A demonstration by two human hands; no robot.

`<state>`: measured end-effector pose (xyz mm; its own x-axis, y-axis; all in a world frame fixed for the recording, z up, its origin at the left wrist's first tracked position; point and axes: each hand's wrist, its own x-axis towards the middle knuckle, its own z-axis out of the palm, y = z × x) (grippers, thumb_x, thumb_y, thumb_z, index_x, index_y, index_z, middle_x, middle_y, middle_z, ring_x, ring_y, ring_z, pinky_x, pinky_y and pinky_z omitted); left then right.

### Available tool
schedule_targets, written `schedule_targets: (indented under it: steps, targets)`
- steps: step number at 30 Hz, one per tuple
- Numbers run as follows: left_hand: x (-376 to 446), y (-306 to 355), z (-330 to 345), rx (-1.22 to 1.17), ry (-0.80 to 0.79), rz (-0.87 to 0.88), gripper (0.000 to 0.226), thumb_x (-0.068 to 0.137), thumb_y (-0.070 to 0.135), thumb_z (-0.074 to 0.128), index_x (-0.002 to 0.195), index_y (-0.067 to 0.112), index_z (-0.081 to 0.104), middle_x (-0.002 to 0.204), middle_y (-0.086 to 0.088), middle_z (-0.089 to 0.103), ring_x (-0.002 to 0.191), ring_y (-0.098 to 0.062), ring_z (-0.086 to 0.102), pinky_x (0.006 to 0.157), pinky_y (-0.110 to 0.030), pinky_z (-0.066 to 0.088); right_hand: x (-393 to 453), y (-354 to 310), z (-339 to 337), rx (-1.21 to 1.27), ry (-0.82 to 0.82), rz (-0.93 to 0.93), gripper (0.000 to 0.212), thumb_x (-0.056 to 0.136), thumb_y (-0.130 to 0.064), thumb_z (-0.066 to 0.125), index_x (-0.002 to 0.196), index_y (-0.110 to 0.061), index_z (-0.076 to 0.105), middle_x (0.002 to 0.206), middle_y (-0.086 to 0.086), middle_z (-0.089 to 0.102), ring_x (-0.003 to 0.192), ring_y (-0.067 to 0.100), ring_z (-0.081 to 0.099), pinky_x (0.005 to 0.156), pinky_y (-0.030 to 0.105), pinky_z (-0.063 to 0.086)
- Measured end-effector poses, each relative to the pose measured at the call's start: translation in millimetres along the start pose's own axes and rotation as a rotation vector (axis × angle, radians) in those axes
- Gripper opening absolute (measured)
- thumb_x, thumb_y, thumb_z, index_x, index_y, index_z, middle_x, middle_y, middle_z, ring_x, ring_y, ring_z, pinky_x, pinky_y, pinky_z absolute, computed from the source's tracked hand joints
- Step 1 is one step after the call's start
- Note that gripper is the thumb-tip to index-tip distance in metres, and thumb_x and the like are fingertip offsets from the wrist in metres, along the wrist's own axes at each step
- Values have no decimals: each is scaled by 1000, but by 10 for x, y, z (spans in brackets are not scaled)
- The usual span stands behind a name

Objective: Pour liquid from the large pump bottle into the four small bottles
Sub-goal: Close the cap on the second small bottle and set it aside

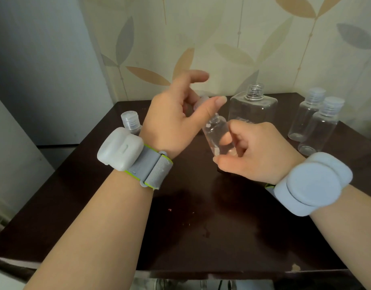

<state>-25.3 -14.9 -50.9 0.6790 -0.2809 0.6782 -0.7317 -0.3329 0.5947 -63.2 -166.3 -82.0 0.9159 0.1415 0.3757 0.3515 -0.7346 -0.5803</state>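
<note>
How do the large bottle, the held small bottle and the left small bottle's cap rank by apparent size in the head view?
1. large bottle
2. held small bottle, nearer the camera and partly covered by the right hand
3. cap

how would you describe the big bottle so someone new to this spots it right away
On the dark table, look near the leaf-patterned wall, just behind the right hand. The large bottle is square-shouldered, clear, and its threaded neck has no cap.
</note>
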Motion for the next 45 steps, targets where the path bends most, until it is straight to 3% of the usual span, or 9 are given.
schedule_targets:
  steps: [7,13,17,20,26,34,36,39,45]
  targets:
    - [-14,5,31,65,116,13,33,65,47,68,64,32,39,54,11,43,48,-3,37,50,-12,30,-22,-48,-3,-48,23,-81,26,57,-44,59,62,-25,43,65,3,62,51,13,50,58,29,42]
    - [-2,19,68,-61,76,-38,19,74,35,63,67,29,45,58,12,45,51,-2,39,52,-11,34,-24,-69,-9,-15,43,-90,33,58,-45,60,68,-14,51,60,0,61,54,14,54,61,34,47]
    - [-8,53,79,-338,-56,-59,14,83,16,46,88,27,52,80,0,57,80,-12,54,75,-23,45,-8,-51,-34,79,85,-76,42,59,-42,63,74,-3,56,64,8,64,57,23,60,60,43,52]
    - [-31,96,106,-427,-89,-125,9,82,22,45,87,25,51,88,-6,56,88,-18,50,80,-28,44,-16,-44,-33,91,84,-68,43,59,-41,63,75,-2,57,66,7,65,56,20,60,59,39,52]
    - [-43,107,148,59,212,-53,26,67,48,64,67,34,42,77,15,45,71,-5,44,67,-12,34,-25,-75,-13,-20,71,-102,40,59,-44,60,72,-7,55,62,0,62,56,13,56,61,30,43]
    - [-21,121,122,-552,68,-156,18,83,1,56,74,16,54,74,3,63,67,-5,60,67,-19,49,-20,-43,-27,79,86,-92,43,59,-42,63,76,-3,57,68,7,66,56,20,60,60,38,51]
    - [-17,118,112,-619,29,-219,17,86,7,52,72,15,52,73,1,65,73,-8,62,71,-24,50,-17,-38,-20,69,84,-90,44,58,-43,62,76,-2,57,67,7,65,57,21,60,61,38,51]
    - [-33,122,133,-412,98,-236,22,73,30,62,62,22,46,68,-6,54,69,-19,49,66,-32,43,-18,-37,-7,37,77,-84,43,57,-44,62,73,-4,56,66,6,65,57,18,58,64,37,49]
    - [-26,99,121,-262,141,-161,26,74,13,70,66,21,46,65,2,52,65,-18,49,63,-28,45,-20,-49,-13,31,61,-94,44,59,-45,61,72,-4,55,68,8,64,54,17,55,63,36,47]
